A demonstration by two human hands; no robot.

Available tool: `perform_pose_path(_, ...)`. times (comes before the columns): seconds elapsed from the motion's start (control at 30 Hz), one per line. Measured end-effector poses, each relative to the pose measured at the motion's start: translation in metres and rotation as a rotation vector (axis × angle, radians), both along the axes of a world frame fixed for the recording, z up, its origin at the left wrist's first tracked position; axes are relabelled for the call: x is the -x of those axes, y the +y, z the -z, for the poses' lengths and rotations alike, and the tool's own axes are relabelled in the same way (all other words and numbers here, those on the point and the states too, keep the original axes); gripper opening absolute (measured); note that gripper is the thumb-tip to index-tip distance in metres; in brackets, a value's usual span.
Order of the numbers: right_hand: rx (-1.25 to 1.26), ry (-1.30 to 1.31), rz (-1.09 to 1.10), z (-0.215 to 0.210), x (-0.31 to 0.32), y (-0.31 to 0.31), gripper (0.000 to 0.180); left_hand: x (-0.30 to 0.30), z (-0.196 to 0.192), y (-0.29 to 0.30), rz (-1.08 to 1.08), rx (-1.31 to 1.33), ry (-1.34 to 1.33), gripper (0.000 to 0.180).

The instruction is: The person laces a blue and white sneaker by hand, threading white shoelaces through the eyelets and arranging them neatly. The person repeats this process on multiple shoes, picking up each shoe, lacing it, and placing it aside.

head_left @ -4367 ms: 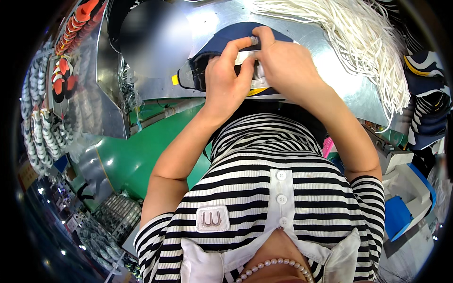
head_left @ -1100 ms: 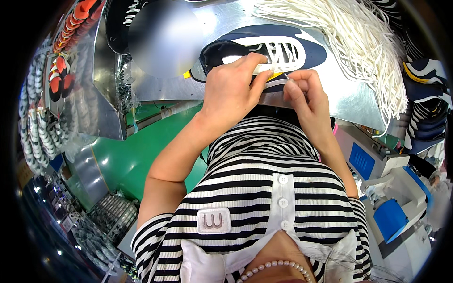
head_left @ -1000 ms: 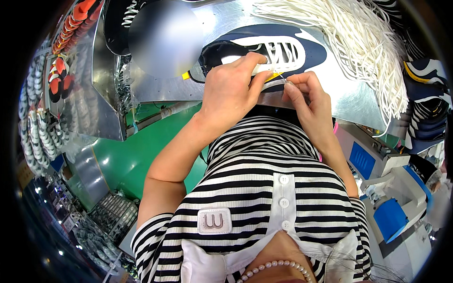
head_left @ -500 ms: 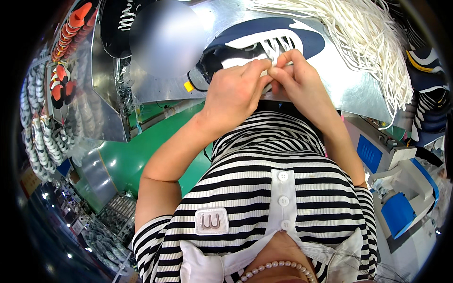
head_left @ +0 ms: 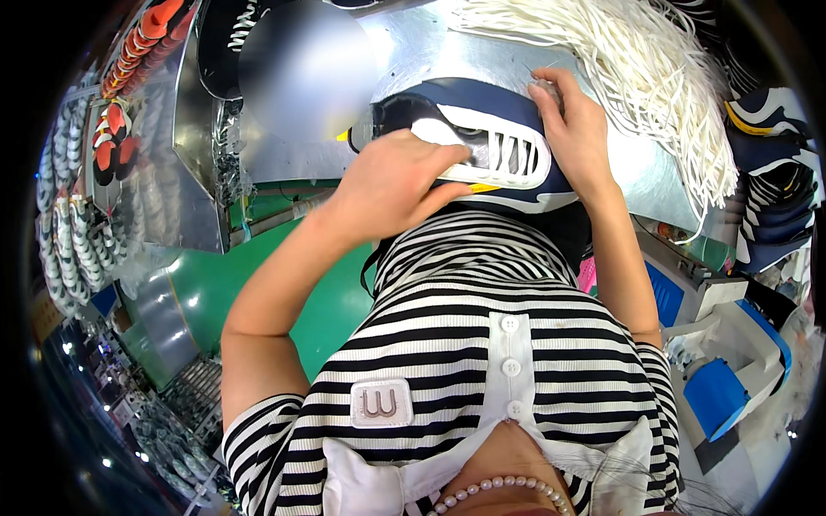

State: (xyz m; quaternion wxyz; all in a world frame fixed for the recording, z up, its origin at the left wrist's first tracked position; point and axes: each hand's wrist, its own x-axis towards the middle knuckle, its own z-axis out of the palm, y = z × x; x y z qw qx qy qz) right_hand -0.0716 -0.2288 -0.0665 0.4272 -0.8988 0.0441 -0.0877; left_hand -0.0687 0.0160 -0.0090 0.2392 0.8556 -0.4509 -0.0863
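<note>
Here, one navy shoe upper (head_left: 482, 155) sits under both grips: left hand (head_left: 391, 185) pressing flat, right hand (head_left: 576, 129) pinching its edge.

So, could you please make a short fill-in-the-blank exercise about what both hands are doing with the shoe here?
1. The navy and white shoe upper lies on a shiny ____ work surface.
2. The left hand rests on the shoe's ____ lacing panel.
3. The right hand grips the shoe's ____ edge.
4. A heap of white ____ lies beyond the right hand.

Missing words: metal; white; far; laces
</note>
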Motion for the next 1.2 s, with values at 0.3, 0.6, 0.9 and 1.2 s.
perform_pose_path(0.3, -0.12, 0.064, -0.085, 0.001, -0.01, 0.017, 0.025, 0.096, 0.048, 0.018, -1.031, 1.123, 1.117, 0.056)
perform_pose_path(0.6, 0.165, -0.089, -0.048, -0.008, -0.066, 0.036, 0.021, -0.012, -0.077, 0.07, -0.859, 0.929, 0.547, 0.035)
perform_pose_path(0.9, 0.35, -0.243, -0.116, 0.017, -0.08, 0.015, 0.01, -0.279, 0.048, 0.111, -0.777, -0.259, -0.458, 0.041)
perform_pose_path(1.2, 0.072, -0.268, -0.091, -0.008, -0.062, 0.006, 0.01, -0.32, 0.065, 0.112, -0.647, -0.173, -0.612, 0.039)
